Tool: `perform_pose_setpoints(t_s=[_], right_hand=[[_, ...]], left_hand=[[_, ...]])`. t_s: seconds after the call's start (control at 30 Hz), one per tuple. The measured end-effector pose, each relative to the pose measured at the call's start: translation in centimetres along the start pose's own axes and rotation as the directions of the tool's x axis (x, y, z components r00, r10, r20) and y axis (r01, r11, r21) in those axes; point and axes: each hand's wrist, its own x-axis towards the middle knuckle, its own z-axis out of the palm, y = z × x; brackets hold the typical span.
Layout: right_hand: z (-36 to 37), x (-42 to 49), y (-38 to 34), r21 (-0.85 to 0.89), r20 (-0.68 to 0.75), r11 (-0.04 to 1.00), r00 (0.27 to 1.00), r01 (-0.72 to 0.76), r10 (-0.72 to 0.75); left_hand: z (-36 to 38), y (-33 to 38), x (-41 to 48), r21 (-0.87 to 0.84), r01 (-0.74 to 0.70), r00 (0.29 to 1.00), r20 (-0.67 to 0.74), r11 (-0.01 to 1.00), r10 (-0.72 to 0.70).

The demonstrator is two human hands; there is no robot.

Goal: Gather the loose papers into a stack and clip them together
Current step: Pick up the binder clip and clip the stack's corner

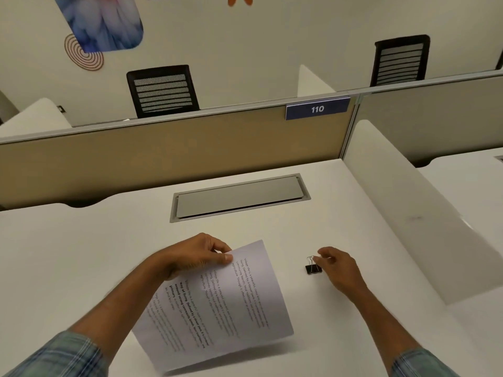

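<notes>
Papers (217, 303): thin printed sheets, already gathered into one stack, are held tilted just above the bench (81, 254), apparently so that the edges stay aligned for clipping.
Left hand (196, 254): the stack's far left corner is pinched between thumb and fingers (227, 257), closed on the paper; the near edge hangs free and casts a shadow.
Right hand (340, 268): the fingertips are curled narrowly at the wire loops of the binder clip (313, 266); whether the loops are actually gripped cannot be told.
Binder clip: small, black, with shiny wire handles, it is seen resting on the bench just right of the stack.
Bench: smooth, matt, off-white.
Cable hatch (239, 197): a flat grey rectangular lid is set flush farther back.
Step judged: clipping is not yet done.
</notes>
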Motion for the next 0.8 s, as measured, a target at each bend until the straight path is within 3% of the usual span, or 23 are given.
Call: perform_pose_setpoints(t_s=[0.3, 0.47, 0.6, 0.7, 0.8], right_hand=[[0.7, 0.9, -0.5, 0.008, 0.088, 0.999, 0.995, 0.040, -0.040], [0.0, 0.3, -1.2, 0.236, 0.119, 0.970, 0.993, -0.052, 0.025], [0.0, -1.2, -3.1, 0.559, 0.251, 0.787, 0.958, -0.262, 0.141], [0.2, -2.5, -6.3, 0.729, 0.370, 0.613, 0.929, -0.305, 0.022], [0.0, -3.5, -10.3, 0.768, 0.401, 0.584, 0.909, -0.265, -0.115]], left_hand=[[0.1, 0.6, 0.9, 0.014, 0.018, 0.999, 0.036, 1.000, -0.018], [0.0, 0.5, 1.2, 0.027, 0.022, 0.999, 0.043, 0.999, -0.023], [0.2, 0.6, 1.1, 0.047, 0.015, 0.999, 0.046, 0.999, -0.017], [0.3, 0.7, 0.7, 0.070, -0.005, 0.998, 0.060, 0.998, 0.001], [0.5, 0.9, 0.3, 0.092, -0.013, 0.996, 0.084, 0.996, 0.005]])
